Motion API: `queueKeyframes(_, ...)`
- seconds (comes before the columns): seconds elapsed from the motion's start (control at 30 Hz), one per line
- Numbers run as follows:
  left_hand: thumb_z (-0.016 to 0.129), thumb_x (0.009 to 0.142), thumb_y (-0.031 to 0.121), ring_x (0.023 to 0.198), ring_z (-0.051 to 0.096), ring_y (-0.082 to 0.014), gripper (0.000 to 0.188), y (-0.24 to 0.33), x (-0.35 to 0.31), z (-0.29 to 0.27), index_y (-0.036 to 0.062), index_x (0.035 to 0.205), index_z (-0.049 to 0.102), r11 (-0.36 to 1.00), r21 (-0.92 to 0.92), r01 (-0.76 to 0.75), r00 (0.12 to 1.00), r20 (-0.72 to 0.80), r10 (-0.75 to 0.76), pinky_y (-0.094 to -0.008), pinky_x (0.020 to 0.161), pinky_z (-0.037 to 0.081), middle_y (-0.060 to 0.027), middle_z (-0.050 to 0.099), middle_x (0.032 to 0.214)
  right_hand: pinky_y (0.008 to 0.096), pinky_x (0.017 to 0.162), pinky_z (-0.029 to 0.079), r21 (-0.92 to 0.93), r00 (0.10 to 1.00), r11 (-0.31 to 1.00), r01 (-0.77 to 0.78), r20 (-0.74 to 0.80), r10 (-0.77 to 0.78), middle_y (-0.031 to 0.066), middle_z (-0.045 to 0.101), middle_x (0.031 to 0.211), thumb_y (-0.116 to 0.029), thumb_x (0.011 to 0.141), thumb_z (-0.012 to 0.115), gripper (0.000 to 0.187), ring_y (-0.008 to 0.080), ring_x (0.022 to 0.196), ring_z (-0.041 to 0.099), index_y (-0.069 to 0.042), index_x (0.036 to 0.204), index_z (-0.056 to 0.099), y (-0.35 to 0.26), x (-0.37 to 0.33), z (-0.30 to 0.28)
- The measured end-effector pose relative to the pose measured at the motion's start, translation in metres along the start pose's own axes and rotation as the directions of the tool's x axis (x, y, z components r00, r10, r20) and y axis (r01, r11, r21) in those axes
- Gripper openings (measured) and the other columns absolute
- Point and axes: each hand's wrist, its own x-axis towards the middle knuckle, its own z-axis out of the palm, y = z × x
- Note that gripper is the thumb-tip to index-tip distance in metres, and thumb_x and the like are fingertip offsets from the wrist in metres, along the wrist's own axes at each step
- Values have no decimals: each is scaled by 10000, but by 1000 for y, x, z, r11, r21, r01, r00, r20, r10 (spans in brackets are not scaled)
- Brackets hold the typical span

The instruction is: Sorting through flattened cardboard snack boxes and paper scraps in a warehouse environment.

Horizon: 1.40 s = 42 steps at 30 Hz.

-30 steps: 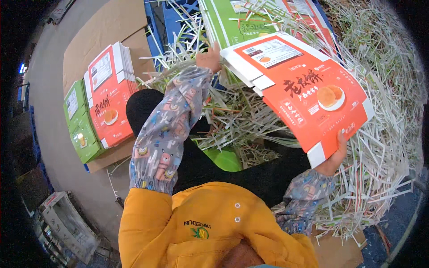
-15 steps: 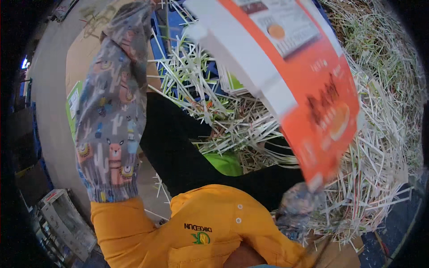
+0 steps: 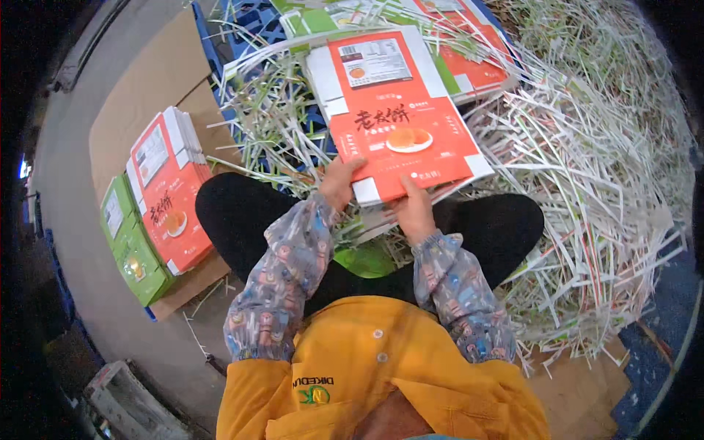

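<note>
In front of me I hold a stack of flat red-and-white printed carton blanks [image 3: 403, 165] by its near edge, tilted, its far end close to the other cartons. My left hand [image 3: 339, 183] grips the left near corner, thumb on top. Along the near edge my right hand [image 3: 416, 214] does the same, its thumb over the print; the fingers of both hands are hidden underneath. To my left lie a second pile of red-and-white carton blanks [image 3: 174, 198] and a green pile [image 3: 133, 246] beside it.
A large heap of shredded paper strips [image 3: 579, 220] covers the right side. Beyond my hands, more green and red cartons [image 3: 480, 55] lie among strips on a blue plastic pallet [image 3: 268, 48]. Brown cardboard [image 3: 139, 95] is spread on the floor at left. My crossed legs frame the near space.
The red-and-white carton blanks have swung from upright and blurred to lying tilted before me. My left hand has come back from the far edge, and both hands now meet at their near edge.
</note>
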Motion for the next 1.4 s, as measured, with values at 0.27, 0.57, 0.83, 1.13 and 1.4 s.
queueKeyframes(0.27, 509, 763, 20, 866, 571, -245, 340, 37, -6, -29, -34, 1085, 417, 998, 9, 64, 998, 22, -65, -360, 756, 486, -150, 542, 1022, 343, 718, 434, -849, 767, 258, 460, 234, -597, 114, 549, 878, -265, 845, 468, 309, 227, 838, 543, 17, 971, 491, -83, -20, -19)
queueKeyframes(0.57, 510, 795, 84, 857, 572, -206, 314, 49, -19, -22, -2, 1085, 426, 987, 110, 117, 993, -4, -117, -337, 740, 489, -119, 542, 1032, 284, 729, 391, -677, 834, 603, 423, 29, -551, 72, 566, 906, -291, 853, 462, 365, 145, 807, 506, 39, 993, 531, -92, 31, -37)
queueKeyframes(0.83, 520, 795, 139, 837, 569, -203, 379, 27, -12, -43, 59, 1146, 401, 977, 207, 49, 999, -24, -45, -317, 702, 485, -61, 541, 1030, 260, 640, 414, -630, 846, 675, 384, -53, -531, 61, 575, 862, -209, 840, 505, 274, 125, 718, 535, 38, 949, 552, -97, 31, -19)
queueKeyframes(1.13, 595, 719, 20, 839, 586, -231, 354, 4, -24, -22, -31, 1048, 476, 996, -58, 60, 998, -2, -60, -341, 755, 478, -142, 571, 998, 266, 550, 451, -279, 923, 895, 349, -64, -380, 45, 538, 883, -218, 827, 512, 344, 130, 740, 541, -33, 1098, 406, -78, 28, -24)
queueKeyframes(1.4, 576, 718, -5, 820, 588, -240, 341, 19, -30, -17, -45, 1042, 477, 997, -68, -48, 999, 3, 48, -337, 746, 480, -151, 563, 1006, 274, 513, 449, -251, 902, 866, 432, 129, -413, 64, 501, 911, -192, 873, 414, 289, 140, 678, 537, -65, 1121, 339, -72, 7, -6)
